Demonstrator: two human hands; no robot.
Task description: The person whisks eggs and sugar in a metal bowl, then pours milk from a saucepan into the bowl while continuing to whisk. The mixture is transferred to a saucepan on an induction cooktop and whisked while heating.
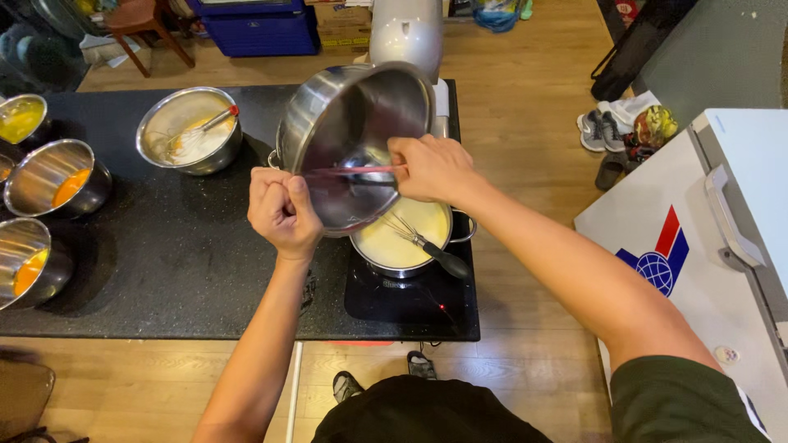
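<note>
Standing on the wooden plank floor [533, 98], the black speckled stone desk [164, 271] carries steel bowls; left hand [281, 211] grip pinches the tilted steel bowl [345, 123], right hand [431, 168] grip pinches a thin pink spatula [353, 171].

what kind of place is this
Probably a home kitchen or small food-prep room: a black counter with steel bowls of yellow mixture, a pot on an induction hob, and a white chest freezer.

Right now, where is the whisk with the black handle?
In the head view the whisk leans in the pot of pale batter on the cooktop, right of centre, under the tilted steel bowl.
</note>
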